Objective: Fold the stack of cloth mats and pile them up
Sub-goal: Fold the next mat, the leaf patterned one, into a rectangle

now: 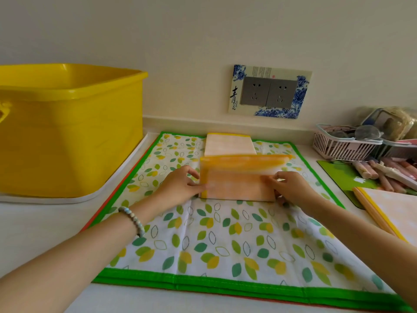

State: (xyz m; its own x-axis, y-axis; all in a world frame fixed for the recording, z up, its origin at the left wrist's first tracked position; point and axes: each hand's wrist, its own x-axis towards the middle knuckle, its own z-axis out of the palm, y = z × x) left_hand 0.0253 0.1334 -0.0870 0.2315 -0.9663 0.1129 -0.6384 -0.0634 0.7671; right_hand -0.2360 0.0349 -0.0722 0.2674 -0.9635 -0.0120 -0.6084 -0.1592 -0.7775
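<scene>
Orange mat (pixel 239 184) held at centre of leaf-print cloth (pixel 225 240), folded part raised upright. Left edge gripped by left hand (pixel 180 185), thumb on front face; right edge pinched by right hand (pixel 291 188). Folded pale mat (pixel 230 145) laid flat just behind. Unfolded mats (pixel 392 213) stacked at right of counter (pixel 33 222). Yellow tub (pixel 67 132) placed far left.

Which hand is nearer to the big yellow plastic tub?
Left. The left hand pinches the left end of the folded orange cloth mat, on the side of the big yellow plastic tub; the right hand holds the mat's right end, farther away.
</scene>
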